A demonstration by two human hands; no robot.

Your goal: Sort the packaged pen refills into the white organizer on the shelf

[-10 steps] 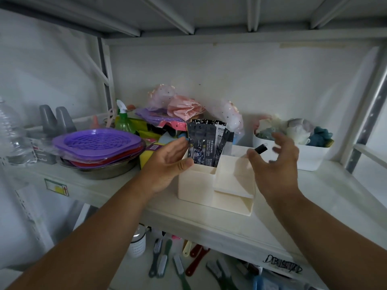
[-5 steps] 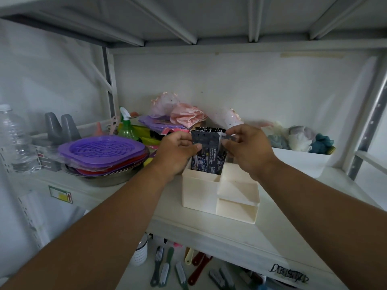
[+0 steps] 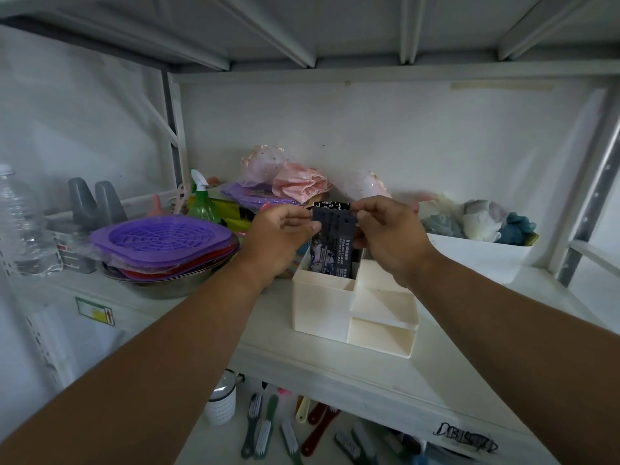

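Both hands — left hand (image 3: 281,241) and right hand (image 3: 389,238) — pinch the refill packets (image 3: 332,243) upright in the white organizer's (image 3: 322,310) far-left compartment on the shelf (image 3: 335,370).

Bare hands: two, the left hand (image 3: 281,239) and the right hand (image 3: 391,236)
White plastic organizer (image 3: 352,313): one
Dark flat refill packets (image 3: 332,236): several bunched together, exact count cannot be told
Clear plastic water bottle (image 3: 23,226): one
Green spray bottle (image 3: 202,203): one
White rectangular bin (image 3: 483,256): one
Grey upright plastic pieces (image 3: 95,203): two
Purple slotted plastic tray (image 3: 164,236): one on top of a stack
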